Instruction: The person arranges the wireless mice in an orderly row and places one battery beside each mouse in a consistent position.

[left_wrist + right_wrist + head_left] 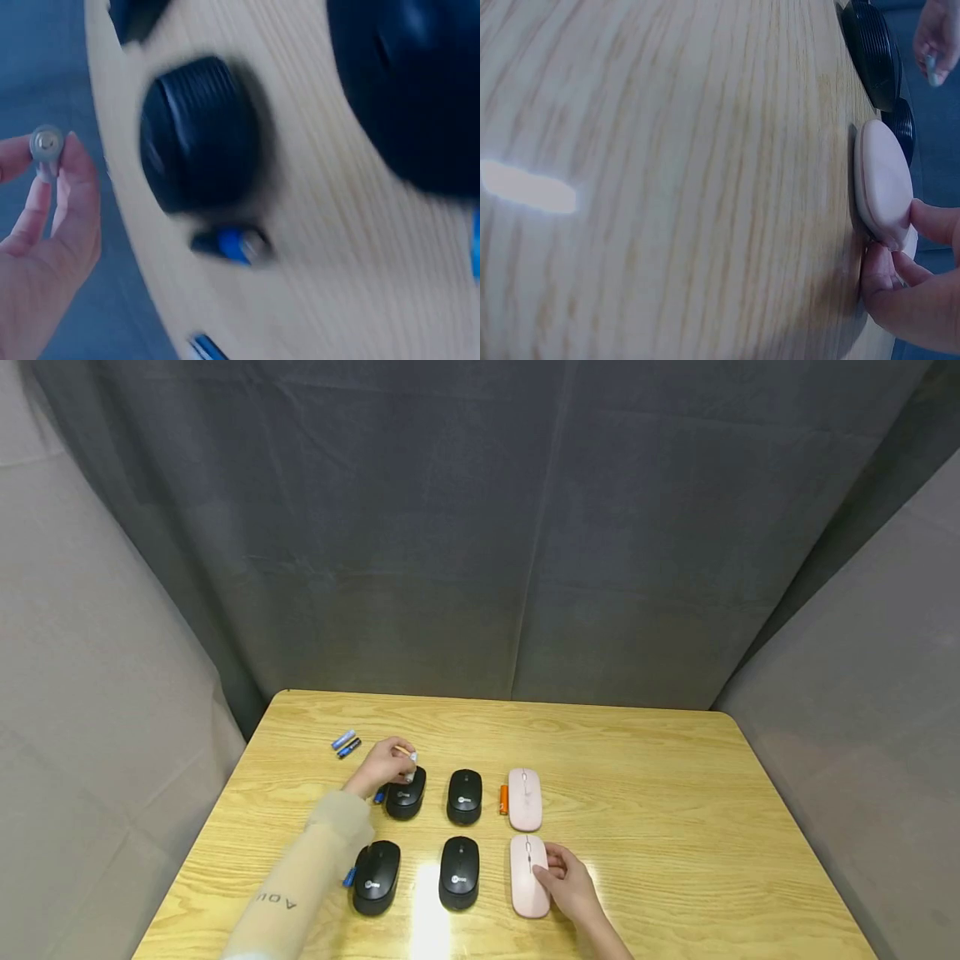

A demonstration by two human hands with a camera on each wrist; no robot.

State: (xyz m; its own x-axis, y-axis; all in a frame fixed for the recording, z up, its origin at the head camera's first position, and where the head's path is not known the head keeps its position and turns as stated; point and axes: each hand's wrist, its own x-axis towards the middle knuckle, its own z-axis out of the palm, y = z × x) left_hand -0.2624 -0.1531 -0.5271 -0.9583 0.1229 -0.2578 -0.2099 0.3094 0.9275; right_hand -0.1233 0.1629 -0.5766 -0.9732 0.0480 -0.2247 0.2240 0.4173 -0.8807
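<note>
My left hand (pixel 384 767) pinches a pale battery (pixel 47 141) between thumb and fingers; its round metal end shows in the left wrist view. In the head view that hand is above the far left black mouse (pixel 406 800). A blue-and-black battery (pixel 241 244) lies on the table beside a black mouse (pixel 202 135). My right hand (pixel 573 887) holds the near pink mouse (pixel 529 885) by its right side, the thumb on its top and fingers along its edge. This mouse rests on the wooden table.
Near left stands a black mouse (pixel 377 878) with a blue battery (pixel 349 877) beside it. Two more black mice form the middle column. An orange battery (pixel 504 800) lies left of the far pink mouse (pixel 526 800). Two blue batteries (pixel 347 743) lie at the far left.
</note>
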